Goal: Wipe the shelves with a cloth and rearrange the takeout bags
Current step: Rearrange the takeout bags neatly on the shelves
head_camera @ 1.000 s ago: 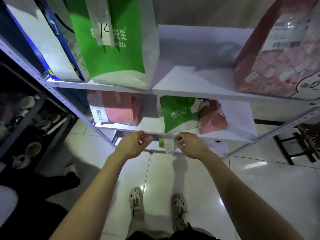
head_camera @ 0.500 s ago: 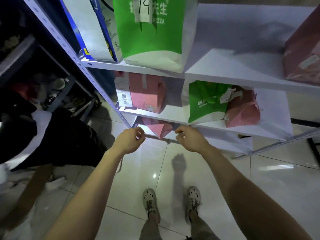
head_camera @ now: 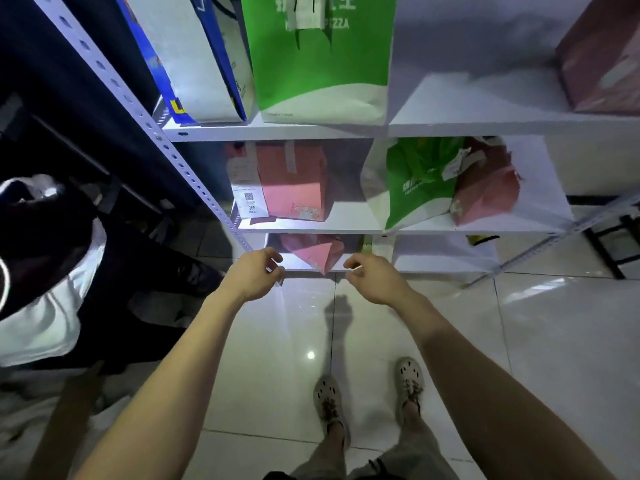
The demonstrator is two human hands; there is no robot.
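A white metal shelf unit [head_camera: 277,131] holds takeout bags on three levels. On the top level stand a blue-and-white bag [head_camera: 194,64], a green-and-white bag [head_camera: 318,57] and a dark pink bag [head_camera: 602,57]. The middle level carries a pink bag with a QR receipt [head_camera: 294,181], a green bag [head_camera: 419,181] and a crumpled pink bag [head_camera: 485,188]. A pink bag [head_camera: 318,251] lies on the bottom level. My left hand [head_camera: 254,275] and my right hand [head_camera: 375,278] hover just in front of that bag, fingers loosely curled and holding nothing. No cloth is visible.
A person in black and white [head_camera: 45,271] crouches at the left, beside a dark rack [head_camera: 86,143]. A black stand [head_camera: 616,237] sits at the far right. Below me are glossy floor tiles [head_camera: 554,341] and my feet in clogs.
My hands let go of the white strip on the green bag at the bottom level and moved slightly apart. The view shifted left, bringing the crouching person into sight.
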